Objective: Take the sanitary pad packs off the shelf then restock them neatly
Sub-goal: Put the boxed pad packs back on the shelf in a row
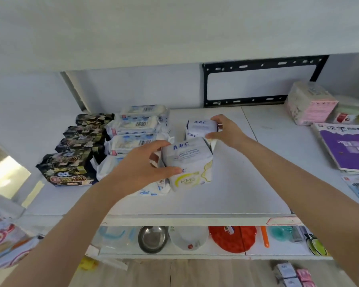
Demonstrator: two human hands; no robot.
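On the white shelf (247, 183) stand two white ABC pad packs in a line. My left hand (141, 166) grips the near ABC pad pack (190, 162) from its left side. My right hand (226, 130) grips the far ABC pad pack (199, 127) from its right side. To their left lies a row of several white-and-blue pad packs (137, 126). Further left stands a row of several black patterned pad packs (75, 154).
A pink-and-white pack (311, 102) and a purple book (348, 148) lie at the shelf's right. A black metal bracket (261, 83) hangs on the back wall. The lower shelf holds a steel bowl (152, 239), a white bowl (188, 238) and a red round item (232, 238).
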